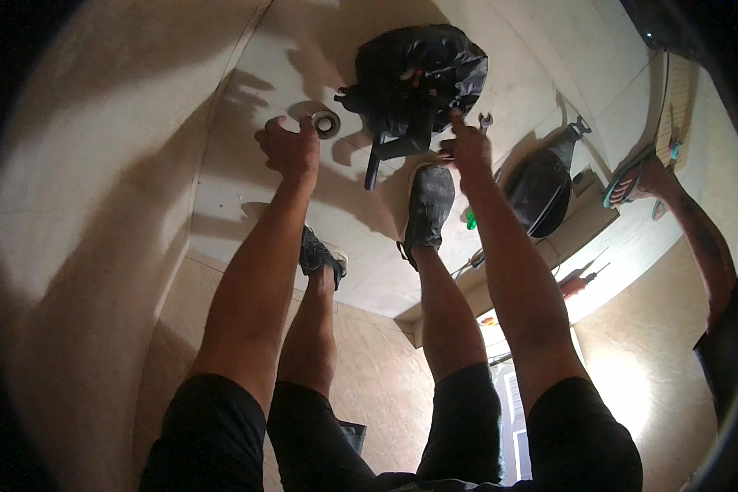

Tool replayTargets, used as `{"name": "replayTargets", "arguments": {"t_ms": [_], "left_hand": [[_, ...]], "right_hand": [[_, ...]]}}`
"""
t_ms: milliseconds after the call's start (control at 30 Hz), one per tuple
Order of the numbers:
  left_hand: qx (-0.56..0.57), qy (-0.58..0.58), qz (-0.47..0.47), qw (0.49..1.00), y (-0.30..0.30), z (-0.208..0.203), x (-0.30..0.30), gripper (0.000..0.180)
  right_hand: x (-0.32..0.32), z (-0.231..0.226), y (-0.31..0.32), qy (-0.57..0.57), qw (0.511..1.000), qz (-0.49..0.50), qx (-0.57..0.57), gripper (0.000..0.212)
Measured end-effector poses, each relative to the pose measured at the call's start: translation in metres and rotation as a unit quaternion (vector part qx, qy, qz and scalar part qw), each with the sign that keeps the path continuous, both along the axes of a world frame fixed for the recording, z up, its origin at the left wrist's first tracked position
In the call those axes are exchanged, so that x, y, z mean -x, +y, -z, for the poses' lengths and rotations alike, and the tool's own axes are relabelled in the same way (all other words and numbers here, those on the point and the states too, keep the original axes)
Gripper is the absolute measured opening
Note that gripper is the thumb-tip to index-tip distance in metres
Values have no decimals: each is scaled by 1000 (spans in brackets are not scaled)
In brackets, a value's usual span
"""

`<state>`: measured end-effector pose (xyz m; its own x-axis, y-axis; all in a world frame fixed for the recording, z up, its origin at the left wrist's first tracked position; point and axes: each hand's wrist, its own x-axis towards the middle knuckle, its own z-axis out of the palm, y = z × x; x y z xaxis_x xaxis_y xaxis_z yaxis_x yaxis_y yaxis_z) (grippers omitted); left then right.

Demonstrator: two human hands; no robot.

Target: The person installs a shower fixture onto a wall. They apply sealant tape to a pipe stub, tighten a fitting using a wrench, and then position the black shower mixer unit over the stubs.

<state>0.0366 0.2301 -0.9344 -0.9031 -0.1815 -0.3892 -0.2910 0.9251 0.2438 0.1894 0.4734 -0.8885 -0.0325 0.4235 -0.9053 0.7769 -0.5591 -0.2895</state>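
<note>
My left hand [293, 154] reaches over the pale floor with its fingers bent and apart, holding nothing I can see. Just right of its fingertips a round metal ring with a dark centre [326, 125] lies on the floor. My right hand [469, 152] is beside the lower right edge of a crumpled black plastic bag [459, 61]. Its fingers look spread, one pointing up toward the bag; whether it touches the plastic I cannot tell. Between my hands, in front of the bag, is a dark tool-like object with a cylindrical body [406, 146] and a bar [373, 168] pointing down.
An open-ended wrench [485, 122] lies right of the bag. Farther right are a black elongated case or bag [541, 184] and a low ledge [586, 220]. A red-handled tool [578, 284] lies beyond it. Another person's sandalled foot [635, 180] is at the right. My shoes [431, 205] stand below the bag.
</note>
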Motion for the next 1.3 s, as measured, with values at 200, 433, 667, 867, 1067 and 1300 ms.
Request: {"name": "replayTargets", "arguments": {"t_ms": [200, 433, 667, 867, 1067, 1300], "left_hand": [[-344, -102, 140, 923, 19, 21, 23, 33], [-389, -314, -166, 850, 59, -19, 26, 25], [-493, -331, -300, 747, 11, -103, -11, 23], [-524, -299, -254, 756, -12, -227, -38, 51], [-530, -286, -121, 789, -23, -352, -39, 53], [-591, -245, -148, 754, -24, -477, -52, 45]], "right_hand": [[38, -13, -22, 115, 984, 68, 120, 30], [32, -32, -31, 108, 990, 21, 90, 31], [-2, -109, -55, 207, 977, -45, 32, 48], [-35, -197, -60, 242, 967, -68, 50, 57], [-54, -277, -67, 328, 937, -121, 5, 63], [-50, -415, -62, 328, 928, -175, 2, 62]]}}
